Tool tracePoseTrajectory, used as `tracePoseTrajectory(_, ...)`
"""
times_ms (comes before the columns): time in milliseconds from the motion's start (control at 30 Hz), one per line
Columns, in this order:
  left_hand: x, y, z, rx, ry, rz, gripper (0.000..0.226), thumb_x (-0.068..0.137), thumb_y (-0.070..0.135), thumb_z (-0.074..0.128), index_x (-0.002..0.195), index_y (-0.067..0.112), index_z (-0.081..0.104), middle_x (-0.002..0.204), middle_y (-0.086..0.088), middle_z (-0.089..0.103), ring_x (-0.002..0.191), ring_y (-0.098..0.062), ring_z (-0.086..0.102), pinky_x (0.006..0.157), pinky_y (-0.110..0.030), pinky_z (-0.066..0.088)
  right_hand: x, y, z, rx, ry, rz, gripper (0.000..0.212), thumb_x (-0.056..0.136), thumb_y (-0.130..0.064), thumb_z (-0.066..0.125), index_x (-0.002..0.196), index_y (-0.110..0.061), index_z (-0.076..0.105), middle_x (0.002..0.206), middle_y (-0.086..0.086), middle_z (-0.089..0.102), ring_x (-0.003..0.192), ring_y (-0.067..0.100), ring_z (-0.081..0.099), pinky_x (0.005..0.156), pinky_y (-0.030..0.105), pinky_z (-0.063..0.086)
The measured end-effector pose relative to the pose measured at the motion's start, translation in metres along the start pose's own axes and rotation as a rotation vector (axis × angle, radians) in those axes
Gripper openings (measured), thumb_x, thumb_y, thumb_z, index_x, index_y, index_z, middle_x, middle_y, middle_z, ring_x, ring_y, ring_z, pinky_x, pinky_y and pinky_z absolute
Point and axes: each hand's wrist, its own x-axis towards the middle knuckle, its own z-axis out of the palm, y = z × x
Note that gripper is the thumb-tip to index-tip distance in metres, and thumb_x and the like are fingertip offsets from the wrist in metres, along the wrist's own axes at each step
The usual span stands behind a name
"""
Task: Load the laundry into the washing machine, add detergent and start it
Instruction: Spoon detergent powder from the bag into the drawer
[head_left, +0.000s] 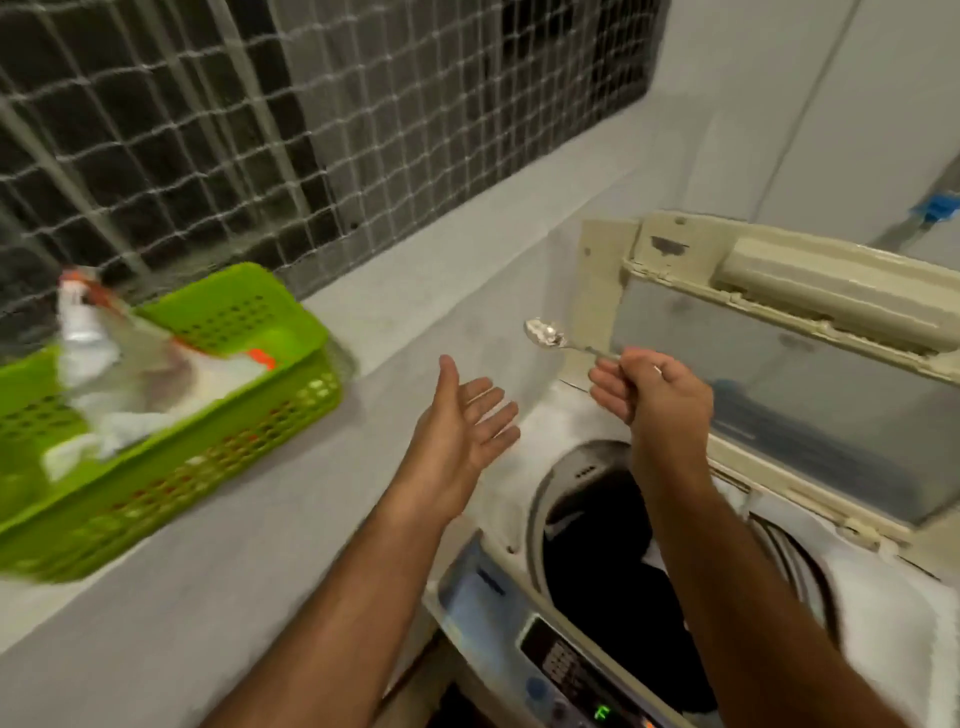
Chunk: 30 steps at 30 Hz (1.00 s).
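Head view: right hand (655, 392) clenched round the handle of a metal spoon (544, 333), bowl out beyond the knuckles and carrying a little pale powder, seemingly detergent. Left hand (464, 420) released, palm up, fingers straight and spread, holding nothing, just beside the right fingers. Below both wrists, washing machine (524, 467) with lid (789, 332) raised behind the right fist, dark laundry (613, 587) down in the drum. Lit control panel (566, 670) nearest the camera. Well off past the left thumb, blurred green basket (218, 441) on a grey ledge (395, 312), white-and-orange bag (98, 364) inside. Netted window (260, 130) above.
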Motion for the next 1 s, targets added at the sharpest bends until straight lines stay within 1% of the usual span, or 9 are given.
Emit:
tracePoseTrajectory(100, -0.039, 0.049, -0.018, -0.030, 0.022, 0.143, 0.067, 0.090, 0.064, 0.035, 0.126, 0.009, 0.051, 0.133, -0.011, 0.057, 0.116, -0.025, 0.061, 0.093, -0.038, 0.052, -0.017, -0.015, 0.059, 0.006, -0.137, -0.022, 0.011, 0.095, -0.004, 0.055, 0.089, -0.007, 0.064, 0.071, 0.008, 0.073, 0.065, 0.018, 0.071, 0.061, 0.026, 0.060)
tracePoseTrajectory(200, -0.085, 0.093, -0.046, -0.057, 0.059, 0.284, 0.076, 0.081, 0.066, 0.038, 0.129, 0.008, 0.051, 0.133, -0.011, 0.058, 0.116, -0.024, 0.061, 0.095, -0.038, 0.050, -0.036, -0.028, 0.118, -0.016, -0.310, -0.056, 0.011, 0.093, -0.002, 0.055, 0.090, -0.006, 0.064, 0.074, 0.011, 0.073, 0.069, 0.021, 0.072, 0.065, 0.029, 0.060)
tracePoseTrajectory(300, -0.125, 0.130, -0.070, -0.004, 0.130, 0.412, 0.074, 0.081, 0.067, 0.032, 0.125, 0.010, 0.054, 0.128, -0.007, 0.062, 0.113, -0.020, 0.064, 0.092, -0.036, 0.053, -0.055, -0.037, 0.171, -0.049, -0.467, -0.097, 0.010, 0.092, 0.000, 0.054, 0.090, -0.006, 0.062, 0.071, 0.013, 0.070, 0.062, 0.019, 0.069, 0.061, 0.029, 0.058)
tracePoseTrajectory(433, -0.158, 0.170, -0.099, 0.166, 0.257, 0.603, 0.075, 0.066, 0.066, 0.041, 0.116, 0.013, 0.060, 0.124, -0.004, 0.065, 0.113, -0.018, 0.064, 0.096, -0.037, 0.051, -0.071, -0.035, 0.228, -0.273, -0.664, -0.172, 0.013, 0.089, 0.001, 0.055, 0.083, -0.008, 0.062, 0.066, 0.012, 0.067, 0.055, 0.017, 0.066, 0.056, 0.029, 0.056)
tracePoseTrajectory(567, -0.168, 0.191, -0.135, 0.564, 0.388, 0.758, 0.043, 0.079, 0.067, 0.050, 0.090, 0.031, 0.072, 0.099, 0.019, 0.073, 0.105, 0.001, 0.064, 0.095, -0.032, 0.048, -0.074, -0.019, 0.264, -0.625, -0.867, -0.195, 0.019, 0.089, 0.003, 0.053, 0.076, -0.009, 0.060, 0.065, 0.016, 0.066, 0.052, 0.018, 0.063, 0.053, 0.030, 0.053)
tracePoseTrajectory(667, -0.162, 0.192, -0.159, 0.757, 0.431, 0.687, 0.033, 0.076, 0.078, 0.047, 0.080, 0.055, 0.070, 0.090, 0.031, 0.070, 0.097, 0.007, 0.064, 0.101, -0.037, 0.046, -0.074, -0.005, 0.279, -0.836, -0.923, -0.251, 0.026, 0.088, 0.004, 0.050, 0.068, -0.011, 0.060, 0.062, 0.015, 0.066, 0.051, 0.021, 0.064, 0.050, 0.029, 0.053)
tracePoseTrajectory(800, -0.153, 0.190, -0.170, 0.866, 0.385, 0.493, 0.054, 0.070, 0.085, 0.038, 0.081, 0.042, 0.069, 0.089, 0.033, 0.064, 0.101, 0.003, 0.059, 0.108, -0.039, 0.041, -0.073, 0.007, 0.293, -0.991, -0.908, -0.330, 0.030, 0.085, 0.004, 0.048, 0.065, -0.014, 0.060, 0.062, 0.014, 0.067, 0.049, 0.021, 0.064, 0.052, 0.032, 0.056)
tracePoseTrajectory(933, -0.145, 0.191, -0.176, 0.898, 0.356, 0.434, 0.057, 0.058, 0.097, 0.030, 0.083, 0.060, 0.066, 0.104, 0.031, 0.063, 0.111, -0.002, 0.058, 0.108, -0.041, 0.040, -0.076, 0.020, 0.309, -0.986, -0.906, -0.304, 0.030, 0.086, 0.003, 0.048, 0.064, -0.014, 0.060, 0.069, 0.021, 0.071, 0.062, 0.033, 0.071, 0.064, 0.048, 0.061)
tracePoseTrajectory(1000, -0.143, 0.192, -0.176, 0.889, 0.330, 0.426, 0.051, 0.058, 0.094, 0.030, 0.081, 0.065, 0.064, 0.102, 0.032, 0.063, 0.108, 0.002, 0.057, 0.108, -0.040, 0.041, -0.078, 0.026, 0.316, -0.983, -0.922, -0.241, 0.030, 0.087, 0.004, 0.047, 0.065, -0.013, 0.059, 0.070, 0.022, 0.070, 0.059, 0.031, 0.069, 0.067, 0.052, 0.060)
